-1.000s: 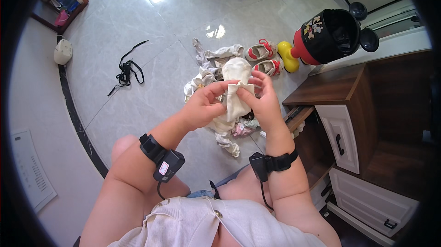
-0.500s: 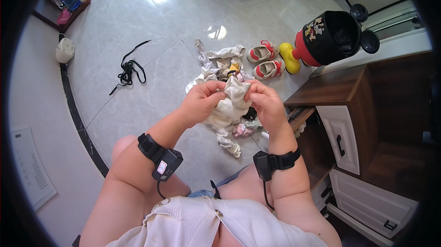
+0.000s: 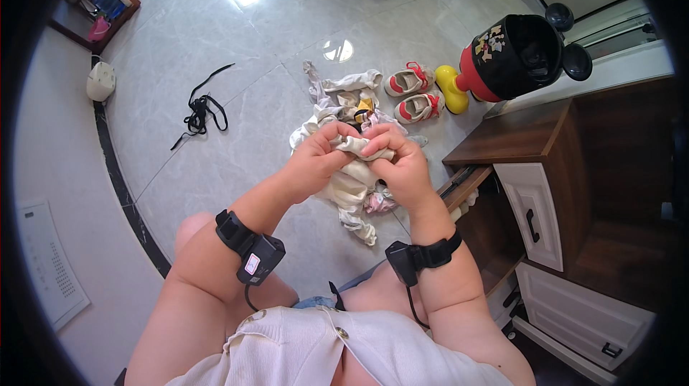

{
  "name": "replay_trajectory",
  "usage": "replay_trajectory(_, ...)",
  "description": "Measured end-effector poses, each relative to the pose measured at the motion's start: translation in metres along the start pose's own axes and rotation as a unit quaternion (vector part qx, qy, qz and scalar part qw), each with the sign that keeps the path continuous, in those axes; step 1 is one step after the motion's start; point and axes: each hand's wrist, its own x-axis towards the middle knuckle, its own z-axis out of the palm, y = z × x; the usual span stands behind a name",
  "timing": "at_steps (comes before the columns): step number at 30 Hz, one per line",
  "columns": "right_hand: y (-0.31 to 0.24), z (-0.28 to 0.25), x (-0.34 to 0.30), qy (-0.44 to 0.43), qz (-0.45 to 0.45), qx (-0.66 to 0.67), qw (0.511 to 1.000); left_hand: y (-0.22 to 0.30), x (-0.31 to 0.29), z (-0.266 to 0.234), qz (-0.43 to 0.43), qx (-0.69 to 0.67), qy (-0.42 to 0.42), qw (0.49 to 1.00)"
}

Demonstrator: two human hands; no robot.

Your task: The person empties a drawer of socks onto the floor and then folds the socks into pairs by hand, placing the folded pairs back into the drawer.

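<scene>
My left hand (image 3: 314, 162) and my right hand (image 3: 403, 168) are close together, both pinching a cream-white sock (image 3: 354, 145) between thumbs and fingers. The sock looks bunched and folded over along its upper edge. Below it on the floor lies a loose pile of socks (image 3: 353, 83), mostly white, with pink, yellow and black bits among them. My hands cover the middle of the pile. Part of the held fabric merges with the white socks behind it, so its lower end is hard to make out.
Beside the pile stand beige-and-red children's shoes (image 3: 418, 107) and a red-and-black bin (image 3: 495, 56) with yellow feet. A brown cabinet (image 3: 513, 135) with an open drawer is at my right. A black cord (image 3: 204, 114) lies left on the tiled floor (image 3: 251, 163).
The sock's raised, peaked top has been folded down into a bunched strip. My right hand has shifted slightly left and its fingers now reach over the fabric.
</scene>
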Motion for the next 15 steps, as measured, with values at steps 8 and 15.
replay_trajectory(8,-0.018,-0.002,0.003,-0.002,0.209,0.066,0.976,-0.001,0.001,-0.007,0.055,0.102,0.06,0.992)
replay_trajectory(15,-0.022,0.004,0.005,0.14,0.149,0.212,0.956,0.001,0.002,-0.016,-0.009,0.448,0.103,0.888)
